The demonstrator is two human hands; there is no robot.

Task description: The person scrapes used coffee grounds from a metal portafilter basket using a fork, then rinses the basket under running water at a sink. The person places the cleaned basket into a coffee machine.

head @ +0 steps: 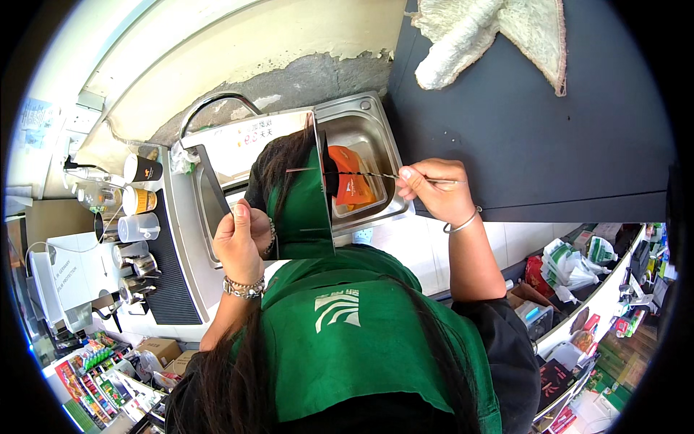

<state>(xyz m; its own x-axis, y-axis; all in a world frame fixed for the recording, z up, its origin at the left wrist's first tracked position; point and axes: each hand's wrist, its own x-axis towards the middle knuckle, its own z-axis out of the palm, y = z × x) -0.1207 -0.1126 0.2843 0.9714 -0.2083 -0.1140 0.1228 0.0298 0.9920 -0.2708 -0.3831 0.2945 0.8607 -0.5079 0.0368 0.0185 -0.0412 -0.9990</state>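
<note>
My left hand [241,241] grips the near left edge of a mirror-bright metal panel [255,157] with bent edges, thumb on top. The panel is tilted over the stainless steel sink [393,184] and reflects my green apron and dark hair. In my right hand [436,187] is a thin metal rod with a twisted stem [379,175], pointing left. Its far end meets the panel's right edge, and I cannot tell what its tip is like. Behind that edge, an orange packet [349,176] with writing lies in a translucent tub [379,198] in the sink.
A curved chrome faucet [217,96] rises behind the panel. Paper cups [142,168], a plastic measuring jug [138,227] and metal pitchers [138,287] stand at left by a ribbed black mat [171,266]. A white towel [488,38] lies on the dark counter [515,135].
</note>
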